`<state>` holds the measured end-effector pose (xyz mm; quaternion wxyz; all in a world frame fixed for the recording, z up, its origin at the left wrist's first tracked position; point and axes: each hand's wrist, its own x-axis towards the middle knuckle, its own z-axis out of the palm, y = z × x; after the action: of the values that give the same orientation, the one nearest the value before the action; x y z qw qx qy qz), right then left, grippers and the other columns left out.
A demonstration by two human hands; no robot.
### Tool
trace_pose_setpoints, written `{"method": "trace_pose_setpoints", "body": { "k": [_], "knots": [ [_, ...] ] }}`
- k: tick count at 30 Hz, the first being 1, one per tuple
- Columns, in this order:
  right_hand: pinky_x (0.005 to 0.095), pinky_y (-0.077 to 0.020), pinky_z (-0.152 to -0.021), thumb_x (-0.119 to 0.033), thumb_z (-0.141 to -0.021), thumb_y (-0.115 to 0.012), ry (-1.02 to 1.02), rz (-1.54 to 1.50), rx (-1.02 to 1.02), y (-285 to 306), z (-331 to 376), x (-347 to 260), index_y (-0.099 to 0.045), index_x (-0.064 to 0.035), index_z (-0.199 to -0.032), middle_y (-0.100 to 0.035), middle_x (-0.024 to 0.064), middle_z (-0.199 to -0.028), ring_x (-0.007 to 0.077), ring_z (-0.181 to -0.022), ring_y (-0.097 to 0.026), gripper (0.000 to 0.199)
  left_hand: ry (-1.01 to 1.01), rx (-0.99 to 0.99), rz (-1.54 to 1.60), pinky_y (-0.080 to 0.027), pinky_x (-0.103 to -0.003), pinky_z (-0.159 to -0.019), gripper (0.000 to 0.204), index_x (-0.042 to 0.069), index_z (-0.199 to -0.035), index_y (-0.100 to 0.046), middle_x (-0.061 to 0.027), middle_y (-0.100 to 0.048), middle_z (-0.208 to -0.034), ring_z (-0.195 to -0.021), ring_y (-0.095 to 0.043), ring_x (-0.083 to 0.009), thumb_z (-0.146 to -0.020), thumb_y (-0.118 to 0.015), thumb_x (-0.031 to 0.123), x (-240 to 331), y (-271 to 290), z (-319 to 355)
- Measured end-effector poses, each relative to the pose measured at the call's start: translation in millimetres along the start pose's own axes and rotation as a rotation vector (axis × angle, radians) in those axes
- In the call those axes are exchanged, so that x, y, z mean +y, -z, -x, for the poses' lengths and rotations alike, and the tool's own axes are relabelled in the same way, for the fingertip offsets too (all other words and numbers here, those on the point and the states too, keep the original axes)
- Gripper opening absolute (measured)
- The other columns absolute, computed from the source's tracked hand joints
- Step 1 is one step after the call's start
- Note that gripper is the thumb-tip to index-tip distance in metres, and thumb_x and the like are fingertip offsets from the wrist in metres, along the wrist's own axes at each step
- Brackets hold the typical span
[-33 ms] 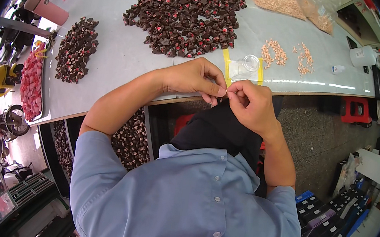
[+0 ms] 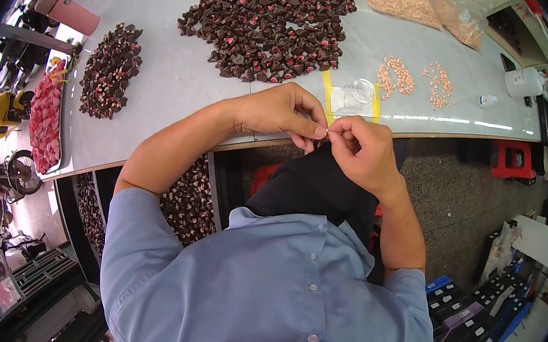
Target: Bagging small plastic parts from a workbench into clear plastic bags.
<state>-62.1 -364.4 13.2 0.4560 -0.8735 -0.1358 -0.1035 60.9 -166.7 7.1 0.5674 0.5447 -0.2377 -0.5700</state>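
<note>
My left hand (image 2: pixel 285 115) and my right hand (image 2: pixel 368 155) meet fingertip to fingertip just over the table's near edge. Both are closed in a pinch around a tiny pale speck, too small to name. Right beyond my fingers, a small round clear dish (image 2: pixel 362 91) sits on a patch framed with yellow tape (image 2: pixel 327 96). To its right lie two little heaps of pale orange bits, the nearer heap (image 2: pixel 396 78) and the farther-right heap (image 2: pixel 440 88). A large pile of small dark pieces (image 2: pixel 262 29), some with red or pink faces, spreads beyond my left hand.
A smaller dark-and-pale pile (image 2: pixel 111 70) and a pink cup (image 2: pixel 67 12) stand at the left. Clear bags of pale bits (image 2: pixel 405 3) lie at the back. An open drawer of dark pieces (image 2: pixel 189 202) is under the left forearm. A red stool (image 2: pixel 514 159) stands at right.
</note>
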Motion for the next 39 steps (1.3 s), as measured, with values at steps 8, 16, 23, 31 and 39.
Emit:
{"method": "trace_pose_setpoints", "body": {
  "k": [8,16,23,31,39],
  "knots": [
    [0.0222,-0.0359,-0.045,0.007,-0.083,-0.068,0.099,0.036,0.057,-3,-4,3,-0.063,0.0008,-0.089,-0.053,0.0002,-0.058,0.0051,-0.048,-0.048,0.010,-0.006,0.010,0.034,-0.058,-0.025,-0.071,0.021,-0.003,-0.101,-0.070,-0.0098,-0.071,-0.092,-0.080,-0.072,-0.0158,-0.091,-0.072,0.016,0,0,0],
    [0.0251,-0.0325,-0.043,0.005,-0.082,-0.069,0.139,0.211,0.040,36,-20,-3,-0.063,-0.0011,-0.087,-0.047,-0.0001,-0.054,0.0077,-0.044,-0.043,0.010,-0.038,0.018,0.022,-0.058,-0.026,-0.073,0.023,-0.003,-0.104,-0.070,-0.0106,-0.071,-0.093,-0.081,-0.072,-0.0163,-0.090,-0.074,0.016,-2,1,-1],
    [0.0338,-0.0399,-0.046,0.000,-0.082,-0.070,0.239,0.644,-0.066,70,-48,-7,-0.062,-0.0055,-0.086,-0.054,0.0052,-0.055,0.0201,-0.046,-0.055,0.010,-0.102,0.027,0.025,-0.057,-0.025,-0.076,0.027,-0.005,-0.111,-0.068,-0.0108,-0.071,-0.098,-0.086,-0.071,-0.0153,-0.090,-0.073,0.011,-4,4,-1],
    [0.0396,-0.0444,-0.049,-0.006,-0.085,-0.069,0.259,0.839,-0.168,69,-54,-7,-0.059,-0.0080,-0.085,-0.058,0.0073,-0.058,0.0271,-0.051,-0.059,0.009,-0.115,0.070,0.083,-0.057,-0.025,-0.078,0.027,-0.005,-0.111,-0.067,-0.0109,-0.071,-0.104,-0.088,-0.070,-0.0156,-0.090,-0.072,0.011,-5,6,-4],
    [0.0398,-0.0443,-0.050,-0.006,-0.084,-0.070,0.284,0.860,-0.160,68,-53,-6,-0.060,-0.0080,-0.086,-0.058,0.0074,-0.059,0.0271,-0.050,-0.058,0.011,-0.121,0.082,0.113,-0.058,-0.026,-0.080,0.030,-0.006,-0.118,-0.064,-0.0146,-0.071,-0.111,-0.091,-0.071,-0.0171,-0.091,-0.070,0.007,-6,7,-6]
  ]
}}
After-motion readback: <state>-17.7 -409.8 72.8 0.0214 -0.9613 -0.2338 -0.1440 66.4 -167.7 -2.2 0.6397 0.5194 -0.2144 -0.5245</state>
